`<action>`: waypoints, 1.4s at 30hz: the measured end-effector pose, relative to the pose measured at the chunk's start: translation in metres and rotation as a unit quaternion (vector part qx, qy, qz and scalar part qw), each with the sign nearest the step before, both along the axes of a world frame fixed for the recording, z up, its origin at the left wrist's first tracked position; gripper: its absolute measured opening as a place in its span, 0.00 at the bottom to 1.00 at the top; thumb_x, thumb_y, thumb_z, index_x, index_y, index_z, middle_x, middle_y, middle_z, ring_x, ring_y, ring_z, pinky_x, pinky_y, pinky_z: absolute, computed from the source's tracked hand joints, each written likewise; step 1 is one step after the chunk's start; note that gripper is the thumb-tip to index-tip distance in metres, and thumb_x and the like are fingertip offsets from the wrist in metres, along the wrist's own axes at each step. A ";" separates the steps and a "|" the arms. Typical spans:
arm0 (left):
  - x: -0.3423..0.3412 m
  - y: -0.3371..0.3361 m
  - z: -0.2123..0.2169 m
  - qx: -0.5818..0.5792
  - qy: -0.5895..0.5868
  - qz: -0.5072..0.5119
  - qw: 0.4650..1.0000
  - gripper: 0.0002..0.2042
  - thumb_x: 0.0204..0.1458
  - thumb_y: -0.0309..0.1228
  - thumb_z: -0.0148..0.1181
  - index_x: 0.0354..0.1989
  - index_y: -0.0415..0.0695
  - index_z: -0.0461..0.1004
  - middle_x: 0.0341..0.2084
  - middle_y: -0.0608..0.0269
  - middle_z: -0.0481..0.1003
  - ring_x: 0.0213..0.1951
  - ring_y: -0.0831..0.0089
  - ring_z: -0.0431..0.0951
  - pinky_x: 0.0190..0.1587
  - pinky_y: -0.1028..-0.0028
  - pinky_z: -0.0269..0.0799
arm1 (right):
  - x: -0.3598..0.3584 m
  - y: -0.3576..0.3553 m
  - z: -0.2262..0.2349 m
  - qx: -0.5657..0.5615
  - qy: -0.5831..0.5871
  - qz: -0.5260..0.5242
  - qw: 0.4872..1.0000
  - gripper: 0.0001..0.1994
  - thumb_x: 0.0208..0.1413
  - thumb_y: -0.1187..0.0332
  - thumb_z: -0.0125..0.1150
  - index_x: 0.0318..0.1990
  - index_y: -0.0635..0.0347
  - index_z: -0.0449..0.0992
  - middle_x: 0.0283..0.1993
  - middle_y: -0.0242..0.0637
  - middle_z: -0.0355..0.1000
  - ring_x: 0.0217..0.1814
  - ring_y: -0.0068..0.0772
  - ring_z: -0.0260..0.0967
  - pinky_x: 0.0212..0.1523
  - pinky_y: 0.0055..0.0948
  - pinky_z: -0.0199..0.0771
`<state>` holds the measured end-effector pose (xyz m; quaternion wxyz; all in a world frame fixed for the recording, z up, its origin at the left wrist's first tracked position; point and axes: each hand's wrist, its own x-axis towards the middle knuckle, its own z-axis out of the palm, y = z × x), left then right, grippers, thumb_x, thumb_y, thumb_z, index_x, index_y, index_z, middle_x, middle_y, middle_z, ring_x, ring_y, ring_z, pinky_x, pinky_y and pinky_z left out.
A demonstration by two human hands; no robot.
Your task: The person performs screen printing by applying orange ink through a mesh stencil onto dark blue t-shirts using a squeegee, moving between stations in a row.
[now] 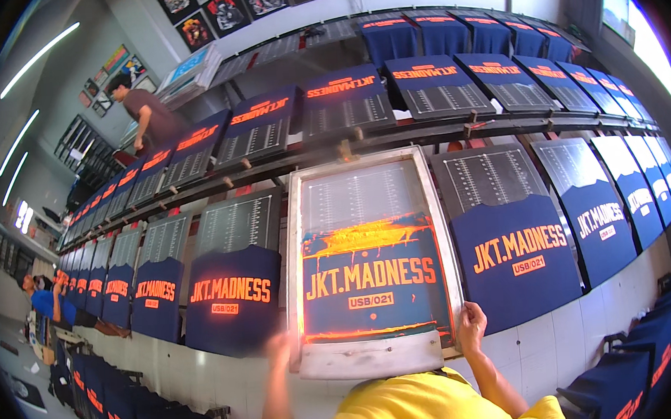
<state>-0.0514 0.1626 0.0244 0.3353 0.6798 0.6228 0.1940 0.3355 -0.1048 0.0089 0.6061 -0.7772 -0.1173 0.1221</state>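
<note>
We have the framed screen (442, 256) between 2 navy shirts (513, 302), orange ink (365, 236) smeared across its mesh and partly hiding what lies beneath. Our right hand (472, 327), fingers bent, is at the screen's lower right corner; whether they grip it, we cannot tell. Our left hand (281, 350), by the lower left corner, is too blurred to read its fingers. Below, our yellow top (411, 406) is cut off
</note>
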 end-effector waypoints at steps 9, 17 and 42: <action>-0.018 0.023 -0.019 -0.121 -0.133 0.044 0.983 0.13 0.58 0.37 0.60 0.32 0.36 0.80 0.20 0.76 0.71 0.23 0.86 0.64 0.24 0.78 0.59 | 0.003 -0.002 0.000 -0.073 -0.072 0.002 0.995 0.06 0.60 0.75 0.55 0.41 0.66 0.76 0.26 0.35 0.73 0.27 0.19 0.65 0.30 0.24 0.67; -0.032 0.038 -0.018 -0.155 -0.093 0.008 0.983 0.14 0.58 0.38 0.60 0.25 0.41 0.78 0.18 0.75 0.72 0.18 0.86 0.67 0.21 0.81 0.64 | -0.001 0.004 -0.001 -0.084 -0.062 -0.002 0.995 0.06 0.59 0.76 0.56 0.42 0.64 0.75 0.22 0.25 0.63 0.25 0.16 0.56 0.26 0.22 0.60; 0.083 -0.098 0.059 0.005 -0.241 0.066 0.968 0.16 0.61 0.37 0.55 0.34 0.32 0.78 0.27 0.59 0.78 0.28 0.74 0.77 0.33 0.74 0.71 | 0.114 -0.080 0.032 -0.015 0.003 0.049 0.999 0.11 0.59 0.73 0.55 0.46 0.67 0.77 0.34 0.44 0.79 0.35 0.28 0.76 0.38 0.28 0.74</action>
